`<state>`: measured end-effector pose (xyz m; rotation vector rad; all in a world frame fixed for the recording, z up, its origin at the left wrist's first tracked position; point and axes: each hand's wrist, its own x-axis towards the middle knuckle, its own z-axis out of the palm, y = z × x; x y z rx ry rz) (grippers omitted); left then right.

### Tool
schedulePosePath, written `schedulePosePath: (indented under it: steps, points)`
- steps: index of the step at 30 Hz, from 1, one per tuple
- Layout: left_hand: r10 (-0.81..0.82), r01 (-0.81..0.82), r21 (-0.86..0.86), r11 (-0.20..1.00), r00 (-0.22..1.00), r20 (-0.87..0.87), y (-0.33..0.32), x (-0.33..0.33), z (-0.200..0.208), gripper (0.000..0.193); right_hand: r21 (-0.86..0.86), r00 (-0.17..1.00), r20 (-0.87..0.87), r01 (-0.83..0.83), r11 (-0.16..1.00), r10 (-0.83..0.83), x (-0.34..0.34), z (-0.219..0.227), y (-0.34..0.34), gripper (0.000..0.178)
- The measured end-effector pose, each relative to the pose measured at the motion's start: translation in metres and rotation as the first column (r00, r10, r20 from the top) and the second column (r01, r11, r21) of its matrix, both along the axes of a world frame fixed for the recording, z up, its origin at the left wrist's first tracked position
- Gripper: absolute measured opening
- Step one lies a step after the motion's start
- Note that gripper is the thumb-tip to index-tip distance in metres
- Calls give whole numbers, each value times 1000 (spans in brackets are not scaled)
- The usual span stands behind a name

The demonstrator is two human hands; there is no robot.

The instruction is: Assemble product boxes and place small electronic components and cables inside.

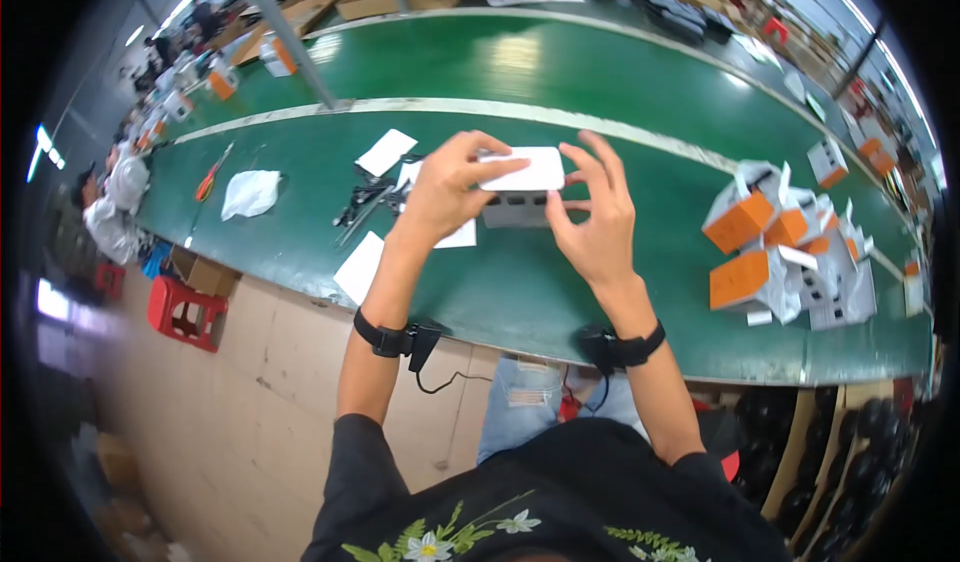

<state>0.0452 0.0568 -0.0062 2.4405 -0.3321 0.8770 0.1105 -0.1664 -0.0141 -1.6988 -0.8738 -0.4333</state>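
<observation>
My left hand (448,190) is closed on the left end of a flat white rounded-corner piece (538,170), its index finger lying across the top. Just under and in front of that piece is a grey box (516,214) with dark square openings along its upper side. At the right end, my right hand (602,210) has its fingers spread. Its thumb tip is by the grey box's right corner; whether it touches cannot be seen. White paper sheets (360,270) and black cables (362,207) lie on the green table beside my left hand.
To the right sit several orange-and-white boxes (740,280) in clear plastic. A crumpled white bag (251,194) and an orange-handled screwdriver (207,184) lie at the left. Beyond a pale rail (560,117) runs a green conveyor belt (420,67). A red stool (187,312) stands on the floor.
</observation>
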Motion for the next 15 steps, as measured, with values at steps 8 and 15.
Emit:
schedulePosePath:
  steps: [8,15]
  points:
    - [-143,148,172,974,989,-41,2,-6,-5,43,-284,962,205,-116,952,178,21,-11,-22,45]
    - [-71,70,151,986,997,1,5,-3,4,40,-254,975,168,-99,962,145,29,-4,-7,35]
